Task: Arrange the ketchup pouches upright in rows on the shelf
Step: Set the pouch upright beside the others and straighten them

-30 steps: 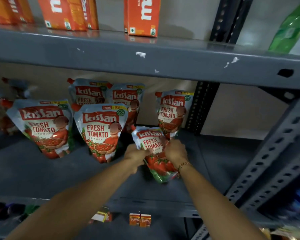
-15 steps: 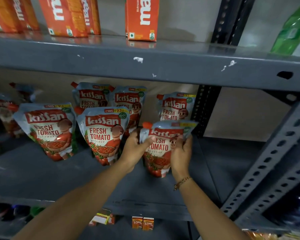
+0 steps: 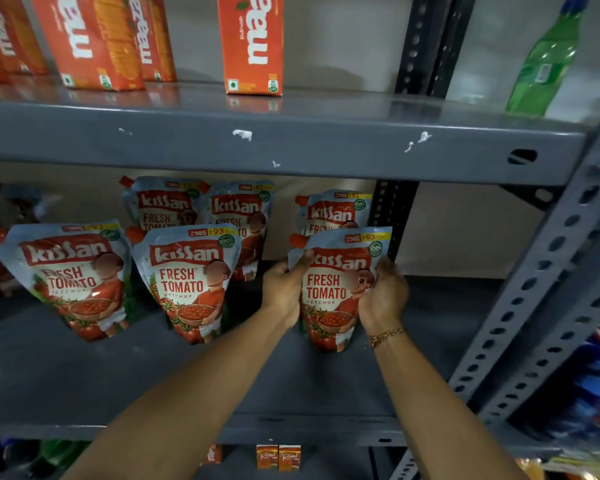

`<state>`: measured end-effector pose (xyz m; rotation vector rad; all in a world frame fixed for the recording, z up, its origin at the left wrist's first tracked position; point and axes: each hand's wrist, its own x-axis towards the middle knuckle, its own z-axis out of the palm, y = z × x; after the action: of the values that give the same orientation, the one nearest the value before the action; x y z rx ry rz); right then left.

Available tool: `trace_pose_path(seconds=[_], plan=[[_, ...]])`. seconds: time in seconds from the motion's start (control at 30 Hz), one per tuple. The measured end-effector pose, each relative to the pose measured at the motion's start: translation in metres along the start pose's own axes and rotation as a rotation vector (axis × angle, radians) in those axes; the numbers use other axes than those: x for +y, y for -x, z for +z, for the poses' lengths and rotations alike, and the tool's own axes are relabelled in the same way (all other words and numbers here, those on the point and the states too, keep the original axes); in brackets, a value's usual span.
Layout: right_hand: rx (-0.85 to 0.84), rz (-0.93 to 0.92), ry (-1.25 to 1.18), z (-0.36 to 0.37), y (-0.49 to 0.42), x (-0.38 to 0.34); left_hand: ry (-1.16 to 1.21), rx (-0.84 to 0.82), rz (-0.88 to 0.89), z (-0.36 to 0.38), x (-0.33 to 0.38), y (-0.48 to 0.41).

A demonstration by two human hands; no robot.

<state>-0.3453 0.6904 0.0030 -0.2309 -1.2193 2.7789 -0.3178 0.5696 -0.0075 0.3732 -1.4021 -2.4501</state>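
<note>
We stand a Kissan ketchup pouch upright on the grey shelf (image 3: 187, 382).

A second ago this front-right pouch (image 3: 333, 289) lay slumped low; now it stands at the end of the front row, just before a rear pouch (image 3: 333, 211). Our left hand (image 3: 284, 289) and right hand (image 3: 383, 296) each grip a side of it, fingers pressed on. Pouches at far left are blurred, and whether the base sits flat is unclear.
</note>
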Motion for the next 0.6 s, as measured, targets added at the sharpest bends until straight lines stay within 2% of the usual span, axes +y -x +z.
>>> trace_pose_path(seconds=[0.2,0.27,0.33,0.4,0.43,0.5,0.53,0.6], plan=[[0.069,-0.066,0.031,-0.006,-0.001,0.002,-0.067,-0.056,-0.037,0.004,-0.002,-0.001],[0.156,-0.044,0.116,-0.007,0.002,0.011,-0.082,-0.074,-0.047,-0.004,0.001,0.001],[0.312,0.058,0.199,-0.013,0.007,0.027,-0.034,-0.062,-0.085,-0.019,0.002,0.004],[0.393,0.27,0.214,-0.015,0.02,0.048,0.039,0.092,-0.109,-0.043,-0.003,0.009],[0.418,0.349,0.221,-0.015,0.026,0.062,0.06,0.227,-0.104,-0.055,-0.008,0.012],[0.427,0.423,0.302,-0.006,0.039,0.088,-0.037,0.608,-0.061,-0.082,-0.015,0.017],[0.341,0.466,0.371,0.002,0.045,0.102,-0.073,0.763,-0.022,-0.096,-0.015,0.017],[0.034,0.561,0.466,0.034,0.061,0.121,-0.064,0.893,0.081,-0.12,-0.003,0.016]])
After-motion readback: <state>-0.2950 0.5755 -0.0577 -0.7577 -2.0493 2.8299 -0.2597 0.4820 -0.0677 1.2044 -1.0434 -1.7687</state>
